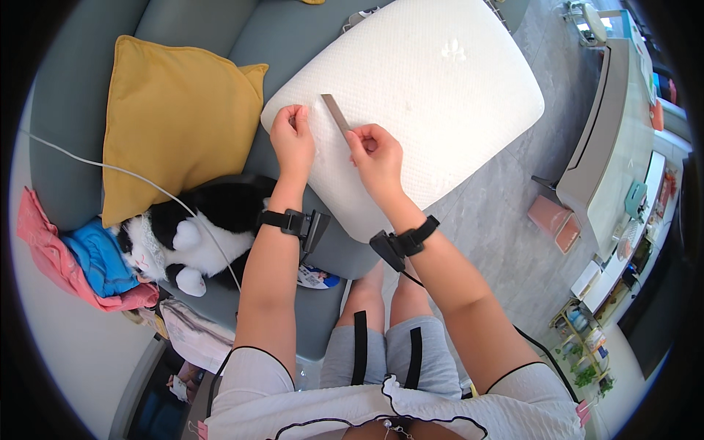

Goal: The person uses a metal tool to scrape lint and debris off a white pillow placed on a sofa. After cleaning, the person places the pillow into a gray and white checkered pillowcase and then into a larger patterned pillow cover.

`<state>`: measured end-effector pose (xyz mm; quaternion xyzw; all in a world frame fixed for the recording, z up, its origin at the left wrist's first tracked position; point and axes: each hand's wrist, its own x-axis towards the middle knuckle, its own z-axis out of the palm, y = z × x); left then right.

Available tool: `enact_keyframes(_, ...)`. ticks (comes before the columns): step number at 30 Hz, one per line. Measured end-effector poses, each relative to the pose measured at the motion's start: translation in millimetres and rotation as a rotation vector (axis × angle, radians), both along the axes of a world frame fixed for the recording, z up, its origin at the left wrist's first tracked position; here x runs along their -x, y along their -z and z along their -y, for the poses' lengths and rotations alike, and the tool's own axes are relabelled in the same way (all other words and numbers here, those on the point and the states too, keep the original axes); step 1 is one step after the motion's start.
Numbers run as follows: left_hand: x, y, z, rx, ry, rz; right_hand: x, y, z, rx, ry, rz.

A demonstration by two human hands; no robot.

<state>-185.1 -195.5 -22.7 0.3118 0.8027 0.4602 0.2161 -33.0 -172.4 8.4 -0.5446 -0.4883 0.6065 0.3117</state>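
Note:
A large white pillow (440,104) with a textured fabric cover lies before me on the grey sofa. Over its left part, my right hand (377,157) pinches a thin, flat grey-brown strip (335,113) between thumb and fingers. The strip's free end slants up and to the left, and its lower end is hidden in the hand. Beside it, at the pillow's left edge, my left hand (294,135) has its fingers curled and the thumb pressed to them. A small dark patch shows between those fingers, too little to tell what it is.
At left on the sofa (286,38) are a mustard cushion (176,115), a black-and-white plush toy (214,242) and folded clothes (102,264). A white cable (148,181) crosses them. On the right, a pink bin (553,220) stands on the grey floor by a light-topped table (616,137).

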Motion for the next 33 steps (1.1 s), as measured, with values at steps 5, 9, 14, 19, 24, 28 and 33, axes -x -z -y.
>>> enact_keyframes(5, -3.3, -4.7, 1.7, 0.044, 0.009, -0.076, 15.9, 2.8, -3.7, -0.049, -0.075, 0.086)
enact_keyframes(9, -2.1, -4.8, 4.2, -0.015, -0.017, -0.075, 8.3, 0.5, 8.1, -0.105, -0.133, 0.122)
enact_keyframes(14, 10.7, -3.7, -10.3, -0.001, -0.035, 0.057, -5.8, 3.2, 16.1, -0.094, 0.028, 0.131)
enact_keyframes(19, 9.9, -4.6, -30.0, 0.070, 0.104, -0.189, -8.9, 0.2, 5.2, 0.027, 0.112, -0.048)
enact_keyframes(24, 17.8, 8.6, -32.9, 0.134, 0.218, -0.506, -7.9, 1.9, 3.9, 0.043, 0.123, -0.069)
enact_keyframes(28, 26.8, 15.1, -29.4, 0.039, 0.047, -0.133, 0.1, 6.1, -5.0, -0.077, 0.053, 0.012)
enact_keyframes(33, 31.5, 11.0, -27.4, 0.085, 0.108, -0.141, 29.5, 8.7, -21.0, -0.088, 0.018, 0.060)
